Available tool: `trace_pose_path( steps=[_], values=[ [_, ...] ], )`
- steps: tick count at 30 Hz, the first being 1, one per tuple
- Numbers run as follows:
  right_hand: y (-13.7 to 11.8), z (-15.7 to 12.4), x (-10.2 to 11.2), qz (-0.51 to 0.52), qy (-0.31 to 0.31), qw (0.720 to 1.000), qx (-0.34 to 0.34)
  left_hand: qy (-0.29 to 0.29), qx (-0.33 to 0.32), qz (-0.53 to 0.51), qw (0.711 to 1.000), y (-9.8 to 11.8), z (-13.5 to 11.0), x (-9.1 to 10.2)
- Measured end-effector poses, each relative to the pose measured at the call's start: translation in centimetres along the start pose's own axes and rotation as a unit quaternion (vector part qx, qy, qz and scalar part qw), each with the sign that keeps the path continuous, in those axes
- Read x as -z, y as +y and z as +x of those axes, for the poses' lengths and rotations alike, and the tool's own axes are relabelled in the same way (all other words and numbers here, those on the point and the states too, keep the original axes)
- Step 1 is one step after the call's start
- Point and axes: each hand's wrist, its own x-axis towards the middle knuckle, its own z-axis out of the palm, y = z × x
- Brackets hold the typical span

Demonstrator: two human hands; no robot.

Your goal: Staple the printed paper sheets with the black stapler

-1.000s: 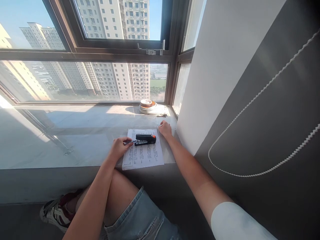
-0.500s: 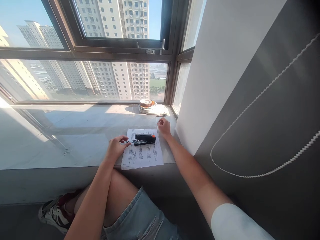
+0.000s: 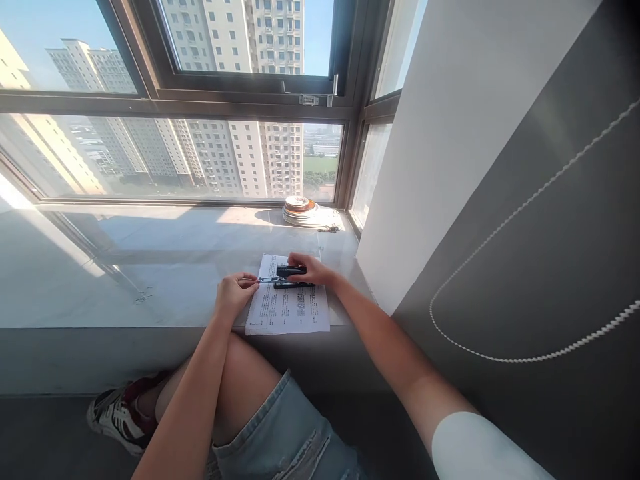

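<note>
A black stapler [image 3: 293, 271] lies on its side, opened up, on printed paper sheets [image 3: 287, 317]. Its shiny metal inner part sticks out toward the left. My left hand [image 3: 234, 293] pinches the end of that metal part between thumb and fingers. From the right, my right hand [image 3: 311, 269] is closed around the stapler's black body, covering its right end. The paper lies flat on the sill, its front edge reaching the sill's edge.
A stack of small plates or rolls [image 3: 299, 212] stands by the window, with a small dark item [image 3: 329, 229] before it. The pale stone sill [image 3: 170, 293] runs left. A beaded blind chain [image 3: 480, 350] hangs on the right, beside a white wall [image 3: 440, 133].
My right hand has come from the sill behind the paper, down and left, and taken hold of the stapler. My left hand stays at the metal part. The view has shifted slightly.
</note>
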Motion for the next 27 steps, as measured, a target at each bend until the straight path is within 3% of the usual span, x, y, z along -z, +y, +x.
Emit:
trace_pose_path(
  steps=[9, 18, 21, 25, 27],
  values=[
    [-0.1, 0.4, -0.8, -0.015, 0.008, 1.000, 0.020, -0.087, -0.079, 0.044, 0.992, 3.8, -1.7, -2.0],
    [-0.3, 0.6, -1.0, -0.028, 0.016, 0.999, 0.002, -0.129, -0.078, -0.024, 0.988, 3.3, -1.5, -2.7],
    [-0.6, 0.7, -1.2, -0.026, 0.008, 1.000, -0.011, -0.093, -0.075, -0.017, 0.993, 3.3, -1.5, -2.6],
    [-1.2, 0.1, -1.1, -0.024, -0.018, 0.999, -0.034, 0.032, -0.074, 0.036, 0.996, 3.2, -1.5, -1.7],
    [-1.5, -1.0, -0.7, -0.019, -0.022, 0.998, -0.050, 0.067, -0.056, 0.047, 0.995, 2.8, -1.3, -1.1]
  ],
)
